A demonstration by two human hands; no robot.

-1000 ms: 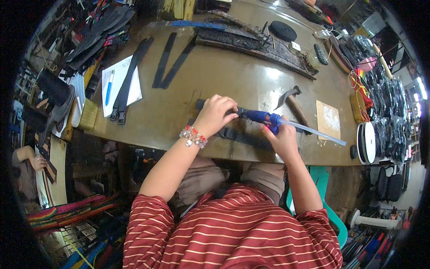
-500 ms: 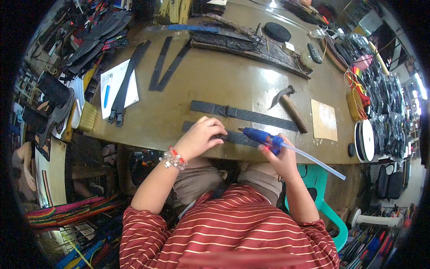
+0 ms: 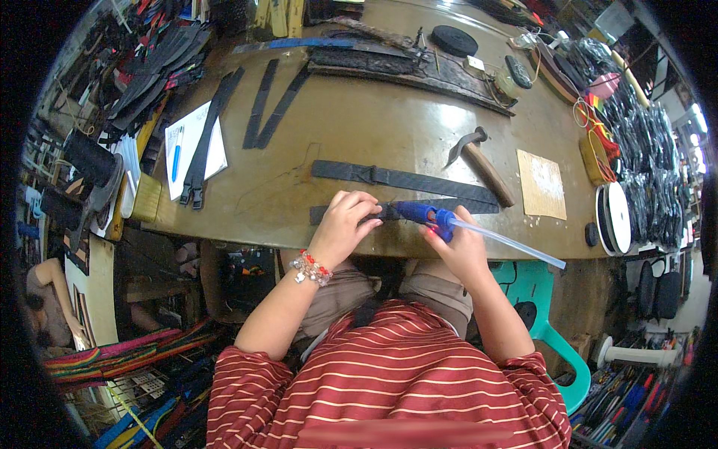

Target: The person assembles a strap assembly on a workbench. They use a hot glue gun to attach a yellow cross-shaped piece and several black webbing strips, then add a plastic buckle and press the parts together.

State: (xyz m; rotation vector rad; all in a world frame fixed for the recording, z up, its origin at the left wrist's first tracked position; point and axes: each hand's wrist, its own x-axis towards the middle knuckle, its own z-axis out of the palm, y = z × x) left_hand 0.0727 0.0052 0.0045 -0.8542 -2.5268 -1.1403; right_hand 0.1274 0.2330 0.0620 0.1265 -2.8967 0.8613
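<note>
A black webbing strap (image 3: 320,215) lies along the near edge of the table. My left hand (image 3: 340,228), wearing a beaded bracelet, has its fingers bent and closed on this strap. In my right hand (image 3: 462,251) is a blue glue gun (image 3: 419,212), its nozzle pointing left at the strap beside my left fingertips. A long translucent glue stick (image 3: 516,248) sticks out of the gun's back end. Just beyond lies another stretch of black strap (image 3: 419,180) with a buckle (image 3: 372,174) on it; the two stretches come together at the right end.
A hammer (image 3: 486,170) and a glue-marked piece of cardboard (image 3: 541,187) lie to the right. White paper (image 3: 213,153) with a blue pen (image 3: 176,161) and buckled straps sits left. A dark board (image 3: 404,75) spans the back. White-sided reels (image 3: 615,218) stand at the right edge.
The glue gun has moved left, bringing its nozzle close to my left fingertips over the strap. My left hand stays on the strap, and the whole view has shifted slightly.
</note>
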